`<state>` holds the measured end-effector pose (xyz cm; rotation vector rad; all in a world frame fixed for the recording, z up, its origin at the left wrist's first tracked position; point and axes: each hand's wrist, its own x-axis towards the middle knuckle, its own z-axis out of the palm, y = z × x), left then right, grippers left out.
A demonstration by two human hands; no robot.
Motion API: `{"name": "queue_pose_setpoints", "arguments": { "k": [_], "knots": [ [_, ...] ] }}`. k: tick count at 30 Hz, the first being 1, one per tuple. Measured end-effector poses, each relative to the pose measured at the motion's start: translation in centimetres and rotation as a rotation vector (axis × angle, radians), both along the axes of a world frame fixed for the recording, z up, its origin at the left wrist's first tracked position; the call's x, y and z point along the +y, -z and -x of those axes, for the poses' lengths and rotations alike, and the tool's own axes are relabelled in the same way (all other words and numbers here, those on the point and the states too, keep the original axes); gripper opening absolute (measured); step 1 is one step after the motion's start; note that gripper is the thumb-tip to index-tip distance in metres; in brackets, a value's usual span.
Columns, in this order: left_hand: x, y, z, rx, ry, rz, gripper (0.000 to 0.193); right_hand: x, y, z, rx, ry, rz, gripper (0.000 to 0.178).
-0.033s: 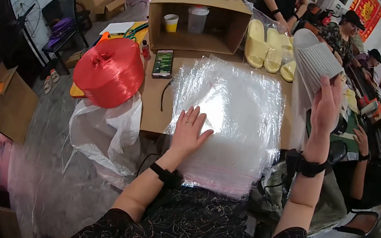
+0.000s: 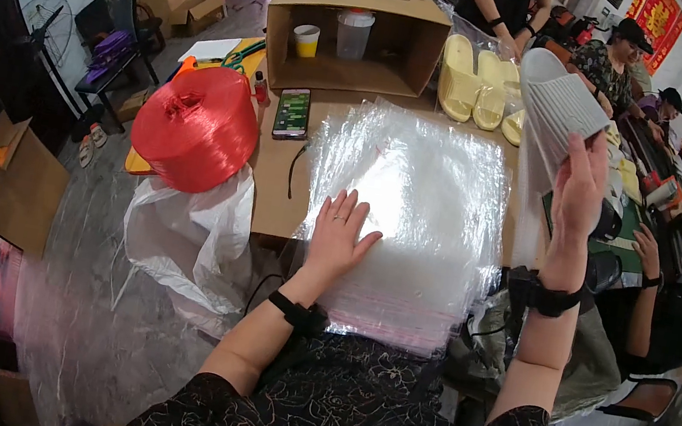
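Note:
My left hand (image 2: 339,235) lies flat, fingers a little apart, on a stack of clear plastic bags (image 2: 428,200) in front of me. Off to the right, my right hand (image 2: 580,184) is raised and closed on a grey ribbed slide slipper (image 2: 563,96). Its fingers grip near the strap's edge, and part of the grip is hidden. Clear plastic hangs below the slipper, beside my wrist. Several pale yellow slide slippers (image 2: 460,80) in clear plastic rest just left of the grey one.
A cardboard box (image 2: 277,51) on its side holds a cup (image 2: 305,42) and a lidded tub (image 2: 353,36). Left stand a big red twine roll (image 2: 194,127), a phone (image 2: 292,113) and green-handled scissors (image 2: 241,53). Co-workers are at the right; one person's hand (image 2: 649,248) is near my right forearm.
My right hand and the grey slipper have shifted slightly to the left. My left hand has stayed on the bags.

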<state>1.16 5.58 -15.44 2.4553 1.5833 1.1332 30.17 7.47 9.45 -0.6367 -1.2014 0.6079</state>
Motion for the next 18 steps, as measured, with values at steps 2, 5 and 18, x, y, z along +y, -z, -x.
{"name": "queue_pose_setpoints", "arguments": {
  "k": [2,5,18],
  "knots": [
    [0.1,0.0,-0.1,-0.009,0.002,-0.005,0.059,-0.2,0.1,1.3,-0.004,-0.047,0.035,0.047],
    [-0.1,-0.3,-0.1,-0.004,-0.017,0.003,0.054,-0.2,1.3,4.0,0.096,-0.074,0.188,0.050],
    [-0.3,-0.1,-0.2,0.032,0.004,-0.045,0.053,1.2,16.4,13.1,-0.027,-0.324,0.438,0.054]
  ]
}}
